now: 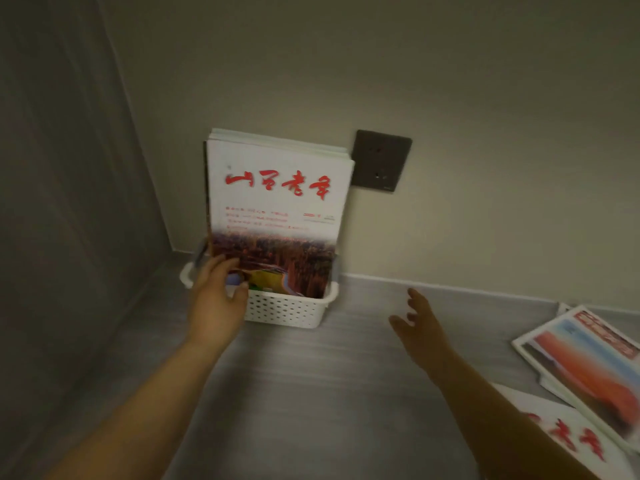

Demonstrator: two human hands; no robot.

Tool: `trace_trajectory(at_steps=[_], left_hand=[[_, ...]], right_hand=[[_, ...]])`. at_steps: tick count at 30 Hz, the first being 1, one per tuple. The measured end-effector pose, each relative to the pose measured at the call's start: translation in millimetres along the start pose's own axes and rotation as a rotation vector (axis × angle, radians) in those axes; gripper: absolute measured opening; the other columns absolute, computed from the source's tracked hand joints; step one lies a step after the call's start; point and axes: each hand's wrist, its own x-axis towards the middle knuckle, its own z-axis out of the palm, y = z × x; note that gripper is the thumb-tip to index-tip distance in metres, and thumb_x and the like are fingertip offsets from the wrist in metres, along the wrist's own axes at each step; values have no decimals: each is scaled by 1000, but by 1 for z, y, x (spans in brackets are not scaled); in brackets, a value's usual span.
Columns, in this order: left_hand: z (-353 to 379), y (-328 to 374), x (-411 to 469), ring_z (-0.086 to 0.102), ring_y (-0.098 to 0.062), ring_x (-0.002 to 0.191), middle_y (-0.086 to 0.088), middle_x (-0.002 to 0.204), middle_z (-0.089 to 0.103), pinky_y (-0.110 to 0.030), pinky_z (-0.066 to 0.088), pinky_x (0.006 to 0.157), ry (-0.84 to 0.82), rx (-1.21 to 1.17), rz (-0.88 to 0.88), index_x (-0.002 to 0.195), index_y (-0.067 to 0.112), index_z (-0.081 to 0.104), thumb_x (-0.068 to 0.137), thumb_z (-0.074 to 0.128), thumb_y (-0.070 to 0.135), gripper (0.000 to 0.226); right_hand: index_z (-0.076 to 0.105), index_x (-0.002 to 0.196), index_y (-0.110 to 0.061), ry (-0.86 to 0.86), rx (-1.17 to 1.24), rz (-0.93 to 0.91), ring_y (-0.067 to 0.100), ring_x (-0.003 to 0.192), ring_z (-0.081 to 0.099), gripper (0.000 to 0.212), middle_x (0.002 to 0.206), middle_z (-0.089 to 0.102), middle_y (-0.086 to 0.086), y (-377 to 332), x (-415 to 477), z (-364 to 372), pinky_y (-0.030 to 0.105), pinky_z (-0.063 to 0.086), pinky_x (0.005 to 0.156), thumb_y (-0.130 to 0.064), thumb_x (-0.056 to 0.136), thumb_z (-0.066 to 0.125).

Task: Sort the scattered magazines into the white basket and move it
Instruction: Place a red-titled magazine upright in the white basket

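A white perforated basket point(287, 311) stands on the grey countertop against the back wall. Several magazines point(277, 199) stand upright in it, the front one white with red characters and a reddish photo. My left hand point(216, 299) rests at the basket's left front corner, fingers against the lower edge of the front magazine. My right hand point(417, 327) hovers open over the counter to the right of the basket, holding nothing. More magazines lie flat at the right: one with a red and blue cover point(585, 368) and one with red characters point(568, 441) at the bottom right.
A dark wall socket point(381, 160) sits on the beige wall just right of the upright magazines. A grey panel point(69, 202) closes off the left side, forming a corner. The grey countertop point(329, 382) stretches between basket and loose magazines.
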Motion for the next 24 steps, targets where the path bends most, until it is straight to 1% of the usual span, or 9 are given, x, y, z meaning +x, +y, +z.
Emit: trace_trajectory(at_steps=[3, 6, 9, 13, 15, 18, 20, 23, 24], left_hand=[[17, 13, -60, 47, -30, 117, -18, 125, 54, -30, 34, 97, -107, -115, -120, 111, 3, 58, 83, 53, 0, 28], [47, 31, -126, 53, -27, 112, -18, 121, 60, -26, 36, 94, -364, -129, -173, 108, 2, 61, 83, 52, -3, 28], [81, 56, -187, 57, -24, 109, -18, 121, 61, -8, 37, 82, -615, -133, -178, 111, -2, 59, 82, 52, -5, 29], [130, 95, -249, 46, -14, 125, -5, 138, 47, -14, 30, 99, -851, -87, -194, 128, 11, 46, 88, 50, 12, 40], [148, 113, -264, 47, -14, 124, -3, 135, 50, -16, 34, 97, -914, -81, -216, 128, 14, 45, 87, 47, 11, 41], [168, 138, -273, 59, -20, 106, -8, 118, 63, -18, 48, 79, -935, -152, -319, 116, 13, 56, 80, 46, 1, 40], [176, 147, -270, 63, -29, 96, -15, 105, 68, -28, 51, 82, -845, -249, -515, 110, 6, 61, 79, 49, 3, 34], [177, 156, -270, 66, -41, 86, -25, 92, 69, -52, 53, 83, -810, -525, -859, 97, 1, 65, 76, 58, 15, 26], [177, 162, -272, 66, -41, 84, -25, 90, 69, -51, 54, 79, -822, -565, -889, 94, 3, 64, 77, 58, 22, 25]], right_hand=[[31, 136, -7, 187, -25, 116, 36, 121, 45, 56, 141, 38, 19, 62, -38, -61, 47, 38, 100, -6, 86, 55], [34, 135, -8, 293, -249, 264, 35, 118, 48, 50, 139, 43, 19, 121, -81, -112, 47, 37, 101, -13, 88, 51], [28, 138, -9, 239, -536, 363, 31, 132, 34, 55, 146, 34, 15, 170, -122, -141, 40, 27, 110, -25, 89, 48], [11, 143, -16, 158, -714, 387, 22, 143, 10, 63, 155, 11, 6, 209, -163, -147, 36, 12, 116, -46, 92, 31], [7, 144, -19, 138, -689, 372, 21, 144, 4, 63, 156, 5, 4, 213, -170, -143, 37, 7, 117, -49, 92, 28], [-3, 144, -17, 58, -689, 355, 23, 143, -7, 64, 156, -5, 7, 218, -170, -142, 39, -2, 117, -47, 93, 22], [-5, 143, -15, 48, -700, 346, 25, 143, -10, 65, 156, -8, 9, 221, -170, -144, 40, -5, 116, -47, 93, 20], [-2, 144, -16, 86, -687, 309, 25, 143, -8, 64, 156, -5, 9, 225, -172, -143, 40, -5, 116, -47, 92, 21], [-1, 144, -16, 92, -682, 295, 25, 143, -7, 64, 156, -4, 10, 225, -173, -143, 40, -5, 116, -48, 92, 21]])
